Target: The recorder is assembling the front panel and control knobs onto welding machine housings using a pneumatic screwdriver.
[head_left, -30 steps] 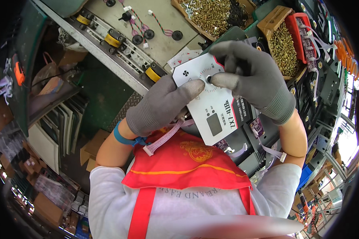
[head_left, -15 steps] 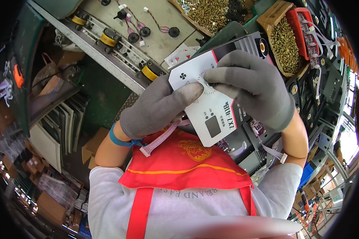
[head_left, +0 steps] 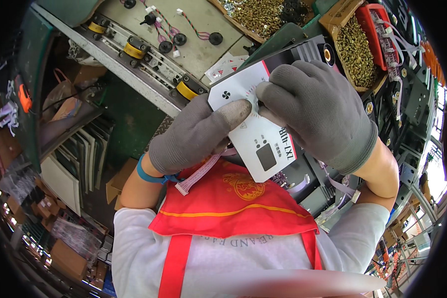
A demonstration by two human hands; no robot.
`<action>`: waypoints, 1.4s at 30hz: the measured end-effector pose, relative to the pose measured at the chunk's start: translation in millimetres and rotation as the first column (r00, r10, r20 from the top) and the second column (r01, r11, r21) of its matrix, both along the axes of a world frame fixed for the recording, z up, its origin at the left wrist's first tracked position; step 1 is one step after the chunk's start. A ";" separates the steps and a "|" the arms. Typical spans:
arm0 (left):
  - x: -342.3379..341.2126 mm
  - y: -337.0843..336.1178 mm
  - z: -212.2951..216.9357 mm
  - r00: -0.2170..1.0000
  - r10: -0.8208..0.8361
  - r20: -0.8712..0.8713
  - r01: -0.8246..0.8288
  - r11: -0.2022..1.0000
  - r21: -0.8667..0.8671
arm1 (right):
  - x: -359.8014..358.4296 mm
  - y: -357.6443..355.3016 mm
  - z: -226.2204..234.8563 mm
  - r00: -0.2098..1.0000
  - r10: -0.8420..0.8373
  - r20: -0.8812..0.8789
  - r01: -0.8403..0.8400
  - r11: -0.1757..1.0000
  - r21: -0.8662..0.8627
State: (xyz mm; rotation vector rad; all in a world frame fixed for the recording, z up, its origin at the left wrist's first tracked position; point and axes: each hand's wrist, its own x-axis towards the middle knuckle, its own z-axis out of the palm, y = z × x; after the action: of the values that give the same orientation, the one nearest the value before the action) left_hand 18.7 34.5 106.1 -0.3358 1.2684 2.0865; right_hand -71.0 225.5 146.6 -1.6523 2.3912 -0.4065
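Left grip [head_left: 186,136] clamps the white panel [head_left: 247,141], thumb on top; right grip [head_left: 320,114] curls over it, any pinch hidden! It's face-up, long axis slanting chestward between both.

Right hand [head_left: 319,116] blocks part of white panel [head_left: 248,141]; left hand [head_left: 192,133] has fingers hidden behind it; brass parts [head_left: 256,19] cropped at top.

Roller track [head_left: 134,48]: beyond front panel [head_left: 248,131], left
Fastener box [head_left: 335,17]: beyond front panel, right
Ribbon cable [head_left: 201,174]: left of front panel
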 end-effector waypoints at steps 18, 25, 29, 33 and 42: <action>2.3 2.4 1.4 0.998 -0.030 -0.049 0.027 0.998 -0.055 | -2.0 20.3 -14.8 0.993 0.001 0.121 0.034 0.957 -0.287; 2.8 25.0 19.0 0.981 0.077 -0.179 -0.126 0.952 -0.280 | -0.5 28.5 -3.4 0.996 -0.084 -0.038 0.079 0.990 -0.113; 1.5 25.0 15.9 0.984 0.043 -0.173 -0.093 0.952 -0.292 | -66.0 87.2 63.4 0.891 -0.453 0.029 0.417 0.790 -0.450; 9.7 20.8 7.2 0.979 -0.008 -0.202 -0.054 0.953 -0.300 | -176.0 210.8 137.3 0.379 -0.919 -0.105 0.492 0.297 -0.818; 9.3 19.0 8.8 0.987 0.005 -0.162 -0.060 0.940 -0.335 | -308.8 386.7 200.3 0.355 -0.909 0.219 0.385 -0.071 -0.920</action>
State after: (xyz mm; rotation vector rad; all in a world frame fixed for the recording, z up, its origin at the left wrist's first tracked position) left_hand 27.9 53.4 115.0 -0.3476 1.7363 1.9478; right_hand -379.8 612.3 346.8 -0.1468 3.6462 -2.0620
